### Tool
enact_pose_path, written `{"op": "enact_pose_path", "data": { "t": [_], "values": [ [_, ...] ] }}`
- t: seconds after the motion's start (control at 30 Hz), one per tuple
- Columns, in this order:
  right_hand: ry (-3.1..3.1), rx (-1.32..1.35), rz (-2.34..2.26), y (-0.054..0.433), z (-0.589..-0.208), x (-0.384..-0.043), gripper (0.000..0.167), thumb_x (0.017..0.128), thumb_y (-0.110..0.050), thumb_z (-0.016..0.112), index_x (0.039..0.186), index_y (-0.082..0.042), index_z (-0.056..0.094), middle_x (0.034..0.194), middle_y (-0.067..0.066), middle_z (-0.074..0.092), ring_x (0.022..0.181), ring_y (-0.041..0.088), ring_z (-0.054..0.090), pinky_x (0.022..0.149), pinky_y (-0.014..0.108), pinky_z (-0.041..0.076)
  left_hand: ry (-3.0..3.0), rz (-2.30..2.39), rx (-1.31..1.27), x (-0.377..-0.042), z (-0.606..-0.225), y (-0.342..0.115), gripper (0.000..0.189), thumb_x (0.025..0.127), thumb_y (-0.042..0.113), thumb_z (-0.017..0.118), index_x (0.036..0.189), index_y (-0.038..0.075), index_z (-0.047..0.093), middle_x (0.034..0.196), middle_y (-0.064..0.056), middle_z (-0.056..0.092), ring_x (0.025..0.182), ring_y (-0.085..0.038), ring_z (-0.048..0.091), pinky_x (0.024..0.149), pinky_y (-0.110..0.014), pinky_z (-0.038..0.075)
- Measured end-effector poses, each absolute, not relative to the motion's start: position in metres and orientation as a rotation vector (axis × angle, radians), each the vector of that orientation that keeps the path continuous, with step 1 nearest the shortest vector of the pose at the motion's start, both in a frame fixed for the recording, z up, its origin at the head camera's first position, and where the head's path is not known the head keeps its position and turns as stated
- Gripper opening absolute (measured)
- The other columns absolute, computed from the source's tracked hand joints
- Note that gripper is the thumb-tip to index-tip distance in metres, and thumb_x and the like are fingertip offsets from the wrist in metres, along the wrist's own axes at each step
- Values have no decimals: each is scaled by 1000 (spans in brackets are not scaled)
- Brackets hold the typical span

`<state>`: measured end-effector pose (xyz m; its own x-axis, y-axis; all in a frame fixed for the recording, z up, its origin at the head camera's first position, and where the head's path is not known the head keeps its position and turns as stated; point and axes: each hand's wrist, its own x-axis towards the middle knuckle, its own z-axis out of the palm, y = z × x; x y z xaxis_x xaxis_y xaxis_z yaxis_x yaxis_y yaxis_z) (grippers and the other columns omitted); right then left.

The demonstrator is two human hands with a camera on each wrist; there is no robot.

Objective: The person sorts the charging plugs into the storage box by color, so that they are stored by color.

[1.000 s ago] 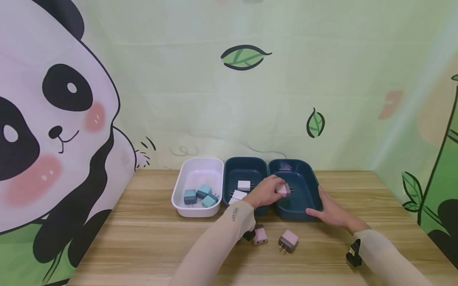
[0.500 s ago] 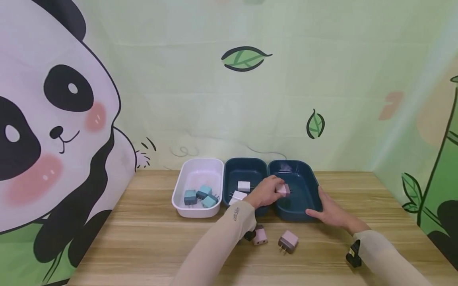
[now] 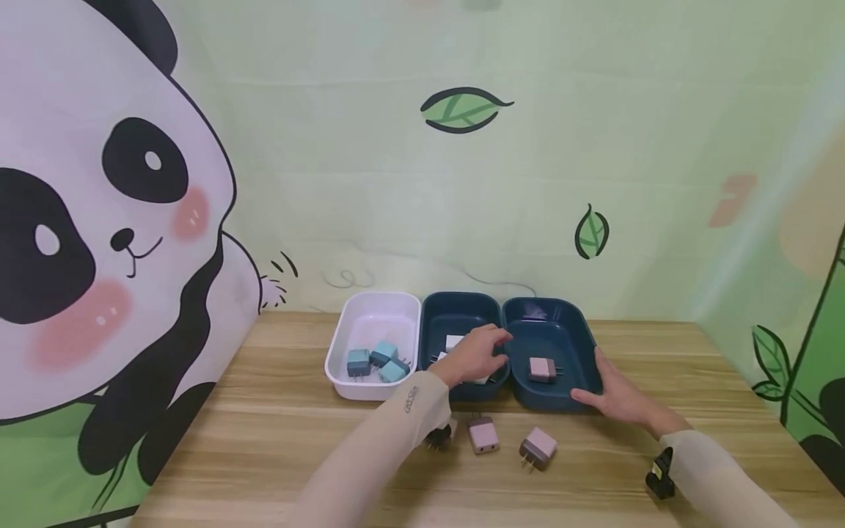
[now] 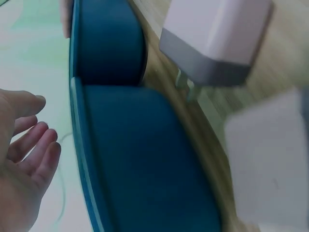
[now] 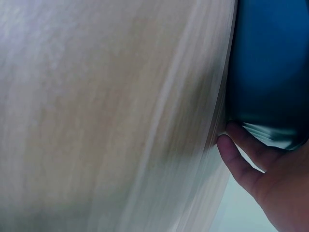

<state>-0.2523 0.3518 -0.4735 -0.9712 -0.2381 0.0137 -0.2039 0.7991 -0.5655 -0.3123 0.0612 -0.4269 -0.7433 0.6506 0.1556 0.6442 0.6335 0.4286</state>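
My left hand hovers over the middle dark blue tray, fingers relaxed and holding nothing. In the left wrist view its loosely bent fingers stand apart from the trays' walls. A pink plug-in charger lies in the right dark blue tray, prongs pointing right. Against that tray's right side rests my right hand, thumb at the front corner and fingers along the side. Two more pink chargers lie on the table in front, one near the middle tray and one farther right.
A white tray at the left of the row holds several teal chargers. White chargers in the middle tray are partly hidden by my left hand. A printed cloth hangs behind the wooden table.
My left hand let go of the pink charger, which now lies in the right tray, and moved left over the middle tray. My right hand stays at the right tray's side.
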Motion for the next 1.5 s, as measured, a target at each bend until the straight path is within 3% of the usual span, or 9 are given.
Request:
{"op": "enact_pose_path", "data": {
  "t": [0.37,0.77,1.23,1.5],
  "values": [
    [2918,-389,-932,348,-467,-249,105,87,-43,66,147,5,-6,150,34,4,133,53,12,101,67,16,2759,653,1250,-286,-425,18,34,92,22,63,124,10,59,117,-4,60,105,-10,56,90,-22,44],
    [2914,-366,-930,346,-467,-248,105,87,-42,65,146,8,-7,149,36,2,133,55,10,101,68,14,2656,606,1310,-251,-427,-22,33,88,23,67,119,11,64,113,2,62,101,-7,56,89,-22,45],
    [2911,-367,-927,347,-467,-249,106,87,-42,66,147,6,-7,149,36,3,132,55,12,100,69,16,2662,450,1340,-243,-454,-44,40,86,28,69,120,9,63,114,0,61,103,-10,56,90,-24,44],
    [2911,-351,-889,347,-465,-248,106,87,-44,65,145,11,-6,148,38,3,131,56,12,100,68,16,2649,445,1262,-245,-465,-48,47,82,32,74,121,8,62,113,-1,60,94,-7,54,80,-19,45]
  ]
}}
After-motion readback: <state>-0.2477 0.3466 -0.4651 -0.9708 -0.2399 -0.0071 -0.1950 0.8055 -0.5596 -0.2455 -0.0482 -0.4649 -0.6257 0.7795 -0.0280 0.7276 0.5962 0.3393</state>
